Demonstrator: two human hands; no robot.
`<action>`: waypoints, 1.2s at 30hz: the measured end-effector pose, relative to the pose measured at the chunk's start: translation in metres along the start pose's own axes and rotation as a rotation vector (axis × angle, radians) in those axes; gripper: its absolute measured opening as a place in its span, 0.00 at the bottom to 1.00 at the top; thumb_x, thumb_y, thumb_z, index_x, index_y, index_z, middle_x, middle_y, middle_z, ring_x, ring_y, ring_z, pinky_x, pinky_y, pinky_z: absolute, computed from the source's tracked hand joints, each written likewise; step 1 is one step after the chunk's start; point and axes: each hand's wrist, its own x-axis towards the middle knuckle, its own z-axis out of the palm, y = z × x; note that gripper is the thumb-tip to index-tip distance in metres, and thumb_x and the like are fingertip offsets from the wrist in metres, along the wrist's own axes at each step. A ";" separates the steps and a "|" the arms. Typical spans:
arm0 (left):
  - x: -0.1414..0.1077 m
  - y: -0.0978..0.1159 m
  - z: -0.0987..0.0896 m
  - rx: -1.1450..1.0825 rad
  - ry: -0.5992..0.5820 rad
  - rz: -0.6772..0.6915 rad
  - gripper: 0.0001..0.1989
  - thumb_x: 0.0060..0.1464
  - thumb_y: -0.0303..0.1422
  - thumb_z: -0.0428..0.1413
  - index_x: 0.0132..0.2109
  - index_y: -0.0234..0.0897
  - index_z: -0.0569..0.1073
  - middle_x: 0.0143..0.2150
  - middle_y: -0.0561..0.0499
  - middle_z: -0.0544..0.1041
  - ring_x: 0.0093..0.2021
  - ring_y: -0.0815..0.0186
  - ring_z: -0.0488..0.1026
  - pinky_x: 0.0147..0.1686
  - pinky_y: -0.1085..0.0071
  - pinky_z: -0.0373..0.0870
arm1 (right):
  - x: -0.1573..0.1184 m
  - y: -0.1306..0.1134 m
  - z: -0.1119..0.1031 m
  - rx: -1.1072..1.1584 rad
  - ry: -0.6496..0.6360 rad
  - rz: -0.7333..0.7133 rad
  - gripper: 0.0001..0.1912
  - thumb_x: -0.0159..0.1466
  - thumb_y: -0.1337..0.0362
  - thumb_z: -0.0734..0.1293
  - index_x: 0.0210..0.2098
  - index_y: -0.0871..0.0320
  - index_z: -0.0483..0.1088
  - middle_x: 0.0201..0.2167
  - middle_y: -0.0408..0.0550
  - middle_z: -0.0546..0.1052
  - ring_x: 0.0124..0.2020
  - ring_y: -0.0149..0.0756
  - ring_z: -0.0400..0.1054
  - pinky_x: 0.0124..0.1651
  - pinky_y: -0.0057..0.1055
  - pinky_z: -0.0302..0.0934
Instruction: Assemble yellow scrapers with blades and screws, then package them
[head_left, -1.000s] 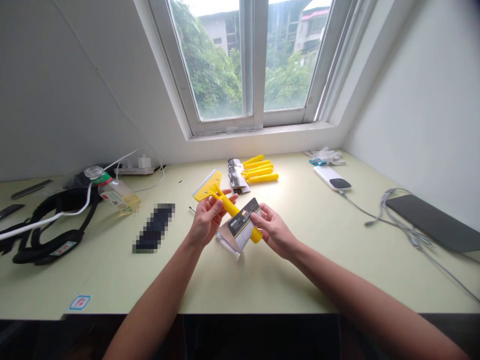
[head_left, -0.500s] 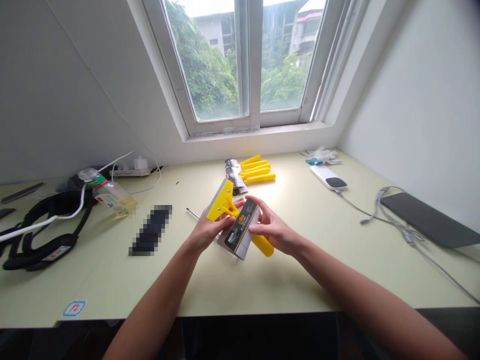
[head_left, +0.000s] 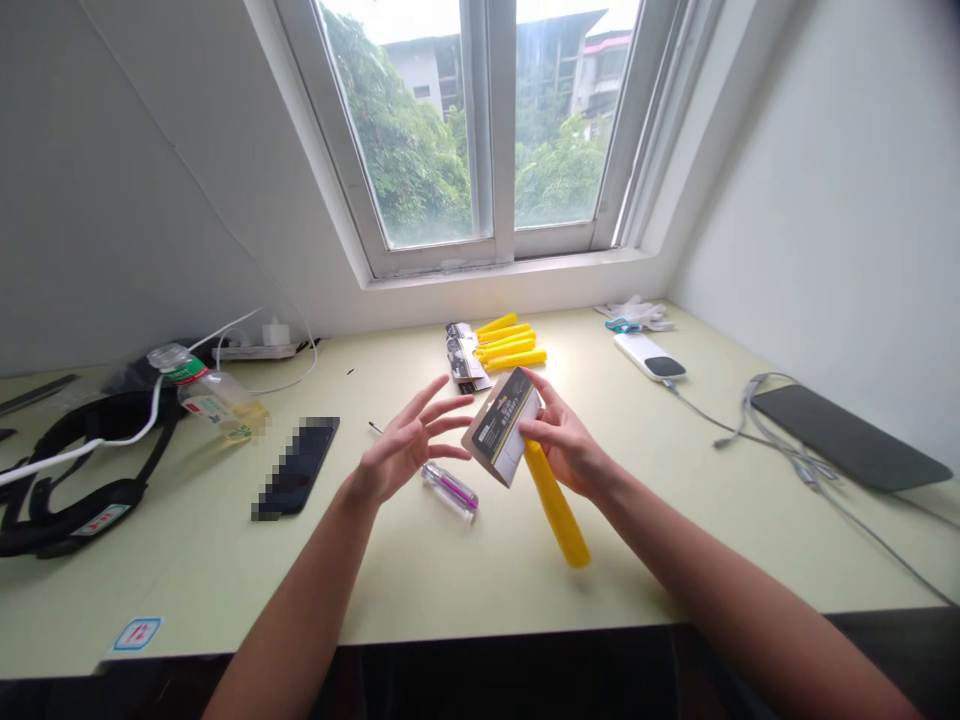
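Note:
My right hand (head_left: 566, 440) grips a yellow-handled scraper (head_left: 556, 505) together with its black and white cardboard sleeve (head_left: 499, 428). The sleeve covers the scraper's head, and the handle points down toward the desk's front edge. Just left of the sleeve, my left hand (head_left: 409, 445) is held with its fingers spread, nothing in it. Below that hand lies a screwdriver (head_left: 450, 490) with a clear and purple handle. Farther back, several yellow-handled scrapers (head_left: 514, 345) lie in a pile, their heads in cardboard sleeves.
Left of my hands lie a phone (head_left: 307, 465), a tilted bottle (head_left: 214, 395) and a black strap device (head_left: 112, 500). At the right are a white power bank (head_left: 649, 357), grey cables (head_left: 780, 448) and a dark flat pad (head_left: 851, 435). White gloves (head_left: 645, 313) lie behind.
My left hand has let go of the scraper and opened. The sleeve now covers the yellow head, and the handle has swung downward in my right hand. The screwdriver handle has come into view.

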 end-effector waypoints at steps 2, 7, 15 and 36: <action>0.002 -0.007 0.004 0.039 -0.001 -0.031 0.31 0.63 0.42 0.49 0.71 0.47 0.55 0.67 0.38 0.64 0.61 0.47 0.67 0.48 0.53 0.74 | 0.001 -0.001 0.000 -0.024 0.024 -0.020 0.39 0.56 0.64 0.76 0.62 0.44 0.58 0.46 0.43 0.80 0.44 0.37 0.76 0.47 0.32 0.70; 0.008 -0.013 0.020 0.147 0.059 -0.128 0.31 0.64 0.44 0.51 0.71 0.51 0.54 0.57 0.41 0.73 0.45 0.58 0.76 0.36 0.65 0.76 | 0.004 0.005 0.000 -0.176 0.064 -0.020 0.37 0.56 0.61 0.77 0.60 0.48 0.59 0.35 0.41 0.79 0.33 0.34 0.75 0.37 0.30 0.69; 0.033 -0.007 0.040 0.631 0.183 -0.234 0.22 0.57 0.40 0.60 0.56 0.36 0.76 0.35 0.48 0.79 0.22 0.72 0.69 0.22 0.74 0.71 | 0.009 0.006 -0.017 -0.805 0.185 -0.157 0.30 0.63 0.54 0.69 0.61 0.53 0.57 0.44 0.51 0.76 0.43 0.44 0.72 0.48 0.46 0.66; 0.081 -0.059 -0.036 1.484 0.378 -0.275 0.23 0.60 0.34 0.52 0.62 0.48 0.72 0.42 0.44 0.78 0.42 0.57 0.74 0.46 0.64 0.68 | 0.027 0.040 -0.057 -1.452 0.196 -0.085 0.13 0.61 0.69 0.64 0.45 0.59 0.74 0.48 0.56 0.77 0.53 0.47 0.67 0.58 0.44 0.58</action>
